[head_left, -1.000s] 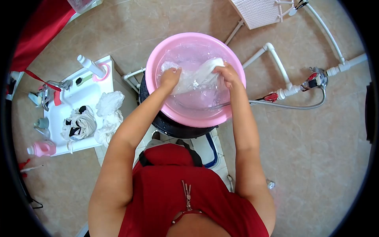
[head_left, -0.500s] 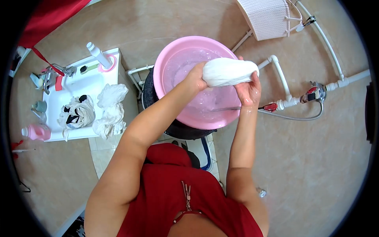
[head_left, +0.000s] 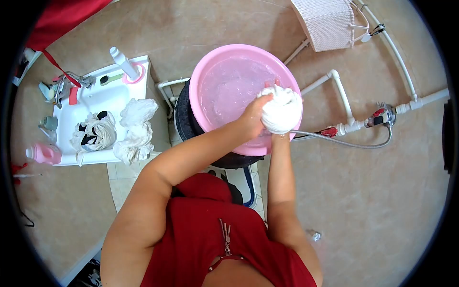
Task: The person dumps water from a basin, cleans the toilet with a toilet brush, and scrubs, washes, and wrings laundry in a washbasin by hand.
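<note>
A wet white cloth, bunched into a round ball, is held between both hands above the right side of a pink basin. My left hand grips the ball from its left side, thumb over the top. My right hand lies mostly hidden behind the cloth; only some fingertips show past its upper edge. Soapy water fills the basin below. The cloth's exact kind cannot be made out.
The basin stands on a dark round tub. At left, a white sink holds a wet white-and-black cloth bundle; white cloths lie on its edge near a pink bottle. White pipes and a hose run along the right.
The cloth has gone from a long, stretched shape to a compact ball, lower and nearer to me. My right hand has moved left and behind it.
</note>
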`<act>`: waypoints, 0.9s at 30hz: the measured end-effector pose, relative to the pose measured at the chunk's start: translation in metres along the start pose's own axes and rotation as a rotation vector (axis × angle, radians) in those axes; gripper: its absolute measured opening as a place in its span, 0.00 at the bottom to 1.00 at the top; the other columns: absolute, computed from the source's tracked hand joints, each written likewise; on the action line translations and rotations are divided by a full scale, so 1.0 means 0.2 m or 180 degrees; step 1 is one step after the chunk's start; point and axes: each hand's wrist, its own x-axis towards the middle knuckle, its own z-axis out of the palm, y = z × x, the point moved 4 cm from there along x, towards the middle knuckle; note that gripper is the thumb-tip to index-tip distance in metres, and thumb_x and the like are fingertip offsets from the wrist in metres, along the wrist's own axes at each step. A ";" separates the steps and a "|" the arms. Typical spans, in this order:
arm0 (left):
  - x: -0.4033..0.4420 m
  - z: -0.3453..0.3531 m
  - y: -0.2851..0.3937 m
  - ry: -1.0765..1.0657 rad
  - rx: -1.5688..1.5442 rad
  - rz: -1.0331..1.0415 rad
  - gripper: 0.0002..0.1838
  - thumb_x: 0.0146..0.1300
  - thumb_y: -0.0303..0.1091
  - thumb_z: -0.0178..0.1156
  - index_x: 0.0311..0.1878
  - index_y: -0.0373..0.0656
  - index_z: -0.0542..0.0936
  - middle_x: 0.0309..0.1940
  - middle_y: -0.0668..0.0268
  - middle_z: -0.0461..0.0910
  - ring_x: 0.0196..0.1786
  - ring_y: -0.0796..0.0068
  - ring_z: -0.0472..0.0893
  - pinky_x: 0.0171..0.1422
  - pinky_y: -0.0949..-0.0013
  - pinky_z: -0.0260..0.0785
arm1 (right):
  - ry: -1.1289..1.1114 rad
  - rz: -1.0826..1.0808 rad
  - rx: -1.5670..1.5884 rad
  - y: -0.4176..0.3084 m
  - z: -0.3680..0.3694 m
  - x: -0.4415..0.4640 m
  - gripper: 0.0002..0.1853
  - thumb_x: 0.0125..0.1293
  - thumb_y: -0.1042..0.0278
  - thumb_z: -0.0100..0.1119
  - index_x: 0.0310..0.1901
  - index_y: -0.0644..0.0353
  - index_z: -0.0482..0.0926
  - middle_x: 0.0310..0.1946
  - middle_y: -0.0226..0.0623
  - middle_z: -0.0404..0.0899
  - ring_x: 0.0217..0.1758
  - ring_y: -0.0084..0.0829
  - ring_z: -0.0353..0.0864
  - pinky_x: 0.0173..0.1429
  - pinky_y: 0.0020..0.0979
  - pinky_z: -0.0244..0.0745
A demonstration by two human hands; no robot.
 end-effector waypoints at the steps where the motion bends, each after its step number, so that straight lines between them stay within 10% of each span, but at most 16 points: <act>1: 0.00 -0.01 0.01 -0.0021 0.0065 -0.0075 0.27 0.68 0.46 0.48 0.65 0.41 0.65 0.63 0.59 0.68 0.64 0.65 0.68 0.70 0.59 0.57 | 0.0004 -0.0022 -0.0067 -0.04 -0.01 0.03 0.23 0.70 0.48 0.38 0.59 0.50 0.68 0.62 0.45 0.67 0.62 0.53 0.67 0.66 0.52 0.63; 7: -0.12 0.05 0.17 0.0299 0.0359 -0.1033 0.30 0.71 0.56 0.38 0.64 0.44 0.66 0.59 0.64 0.73 0.62 0.63 0.71 0.63 0.60 0.67 | -0.0586 -0.0146 -0.1441 -0.10 0.14 0.06 0.15 0.63 0.57 0.55 0.46 0.57 0.75 0.49 0.40 0.75 0.60 0.40 0.67 0.65 0.43 0.63; 10: 0.17 -0.19 0.10 -0.0021 0.0141 -0.0215 0.24 0.69 0.53 0.47 0.59 0.49 0.72 0.55 0.67 0.76 0.55 0.64 0.77 0.58 0.60 0.70 | 0.0273 -0.0227 -0.1611 -0.08 0.09 0.04 0.16 0.63 0.57 0.55 0.46 0.59 0.74 0.46 0.40 0.77 0.52 0.38 0.75 0.58 0.39 0.71; 16: 0.11 -0.12 0.29 0.1937 0.3760 0.1157 0.12 0.53 0.37 0.61 0.39 0.42 0.80 0.43 0.60 0.80 0.39 0.63 0.82 0.43 0.62 0.74 | 0.1140 0.0049 -0.1040 0.04 0.03 0.03 0.19 0.66 0.55 0.49 0.49 0.63 0.73 0.45 0.41 0.78 0.48 0.39 0.79 0.56 0.39 0.75; 19: 0.05 -0.05 0.29 0.1782 0.5214 0.2476 0.10 0.48 0.36 0.64 0.32 0.41 0.80 0.36 0.57 0.79 0.34 0.56 0.80 0.40 0.59 0.73 | 0.1152 0.0551 -0.0881 0.08 -0.14 0.07 0.21 0.68 0.53 0.45 0.51 0.63 0.72 0.46 0.42 0.78 0.49 0.39 0.79 0.56 0.40 0.76; 27: -0.06 -0.14 0.26 0.0151 0.6573 0.2796 0.10 0.42 0.38 0.64 0.28 0.44 0.78 0.29 0.60 0.76 0.29 0.57 0.80 0.34 0.58 0.73 | 0.0836 0.1722 -0.1406 0.26 -0.26 -0.01 0.16 0.70 0.60 0.42 0.49 0.61 0.73 0.44 0.42 0.78 0.46 0.36 0.80 0.49 0.39 0.80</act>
